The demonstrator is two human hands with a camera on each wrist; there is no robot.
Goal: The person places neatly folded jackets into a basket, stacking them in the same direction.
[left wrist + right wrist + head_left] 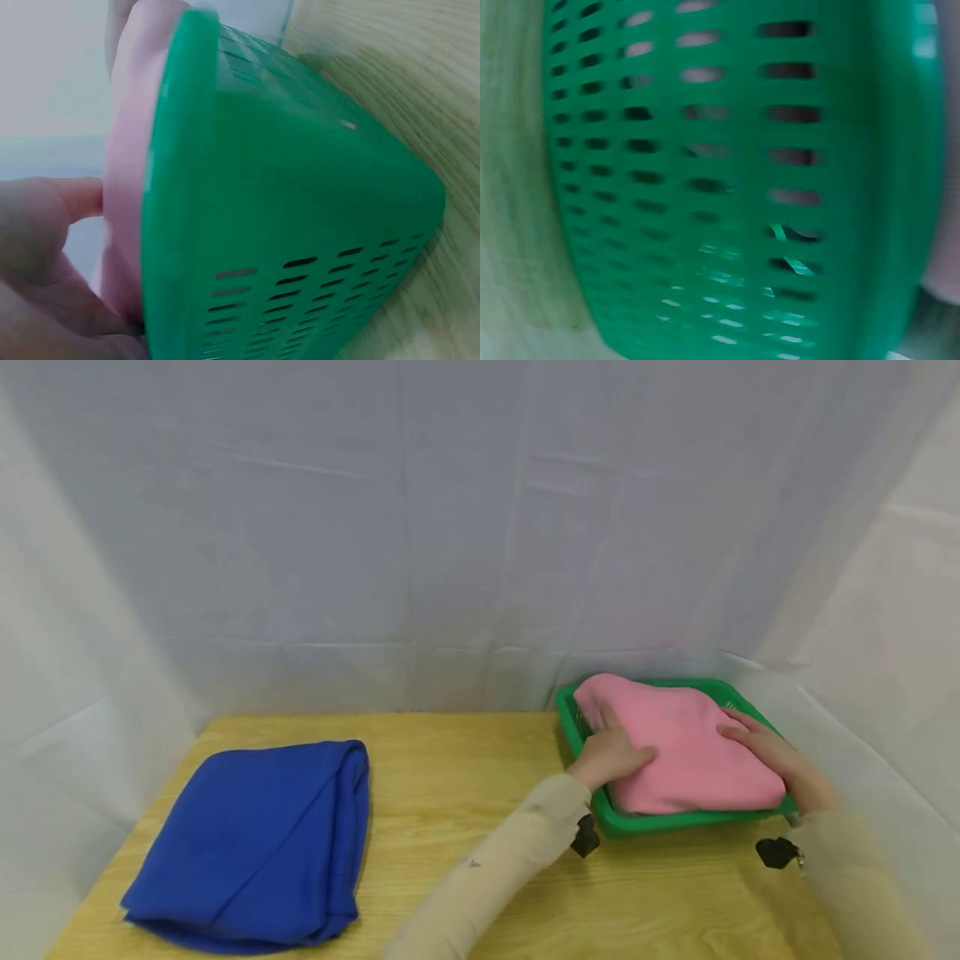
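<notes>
A folded pink cloth (690,768) lies in a green plastic basket (690,821) at the right of the table, slightly bulging above its rim. On the cloth's left side rests my left hand (611,754), thumb and index finger spread and extended. In the left wrist view, that thumb touches the pink cloth (124,180) while the other fingers lie by the rim, partly hidden. My right hand (776,756) presses the cloth's right side with straight fingers. The right wrist view is filled by the slotted basket wall (735,172); no hand shows there.
A folded blue cloth (247,843) lies on the left of the wooden table (450,793). White sheeting (465,527) hangs behind the table and at both sides, close to the basket's right end.
</notes>
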